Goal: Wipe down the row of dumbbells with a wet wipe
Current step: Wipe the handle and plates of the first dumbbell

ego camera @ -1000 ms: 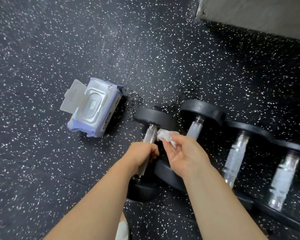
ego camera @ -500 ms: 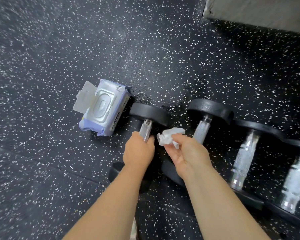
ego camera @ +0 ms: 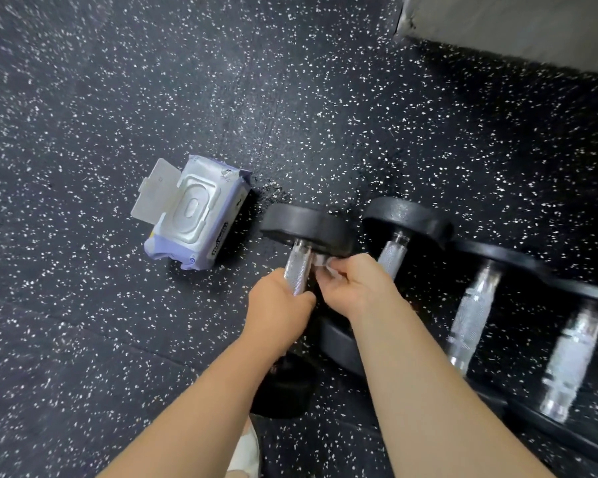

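Note:
Several black dumbbells with knurled silver handles lie side by side on the speckled rubber floor. My left hand [ego camera: 279,303] grips the lower handle of the leftmost dumbbell [ego camera: 299,269], whose far head [ego camera: 304,229] points away from me. My right hand [ego camera: 354,288] pinches a crumpled white wet wipe [ego camera: 321,262] and presses it against the right side of that handle, just below the far head. The second dumbbell [ego camera: 392,251] lies partly behind my right hand. Two more dumbbells [ego camera: 472,312] [ego camera: 572,353] extend the row to the right.
A purple wet wipe pack [ego camera: 195,215] with its white lid flipped open lies on the floor just left of the leftmost dumbbell. A grey block [ego camera: 518,25] fills the top right corner. My shoe tip [ego camera: 247,450] shows at the bottom centre.
My right hand brought the wipe left and down onto the leftmost dumbbell's handle. My left hand slid lower on that handle, baring more of the knurled part.

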`<action>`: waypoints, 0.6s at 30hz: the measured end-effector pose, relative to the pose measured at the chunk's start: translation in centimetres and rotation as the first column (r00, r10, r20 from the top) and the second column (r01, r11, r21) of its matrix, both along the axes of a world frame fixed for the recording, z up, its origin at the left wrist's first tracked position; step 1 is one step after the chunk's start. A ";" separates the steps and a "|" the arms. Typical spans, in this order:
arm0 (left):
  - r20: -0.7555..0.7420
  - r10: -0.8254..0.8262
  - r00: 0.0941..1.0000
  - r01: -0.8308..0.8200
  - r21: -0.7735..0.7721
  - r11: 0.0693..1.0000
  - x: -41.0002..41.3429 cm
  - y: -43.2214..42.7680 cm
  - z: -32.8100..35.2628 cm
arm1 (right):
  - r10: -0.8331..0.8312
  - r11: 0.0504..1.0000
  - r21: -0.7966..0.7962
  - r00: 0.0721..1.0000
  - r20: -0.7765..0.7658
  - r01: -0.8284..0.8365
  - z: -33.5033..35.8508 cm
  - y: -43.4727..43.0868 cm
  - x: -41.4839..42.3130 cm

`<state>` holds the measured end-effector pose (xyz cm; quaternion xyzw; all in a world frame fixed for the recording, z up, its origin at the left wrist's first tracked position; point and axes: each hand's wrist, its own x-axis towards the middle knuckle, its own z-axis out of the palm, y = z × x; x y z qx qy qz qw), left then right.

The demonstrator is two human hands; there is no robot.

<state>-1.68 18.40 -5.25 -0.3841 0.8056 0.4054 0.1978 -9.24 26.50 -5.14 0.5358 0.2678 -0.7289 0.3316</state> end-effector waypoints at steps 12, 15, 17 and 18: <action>0.012 0.167 0.986 -0.161 0.329 0.931 -1.0 0.0 0.8 | -0.080 0.991 -0.113 0.992 -0.099 0.069 3.6 2.2 -0.1; 0.034 0.246 0.969 -0.236 0.434 0.869 -0.9 -0.4 0.7 | 0.010 0.996 -0.083 0.998 -0.064 -0.015 2.4 1.1 -0.5; 0.050 0.239 0.970 -0.232 0.496 0.837 -1.1 -0.7 0.8 | 0.066 0.996 -0.047 0.994 -0.083 -0.070 1.7 0.0 -0.9; 0.059 0.223 0.973 -0.220 0.522 0.824 -1.2 -0.9 0.9 | 0.054 0.998 -0.025 0.994 -0.093 -0.057 1.3 -0.5 -1.0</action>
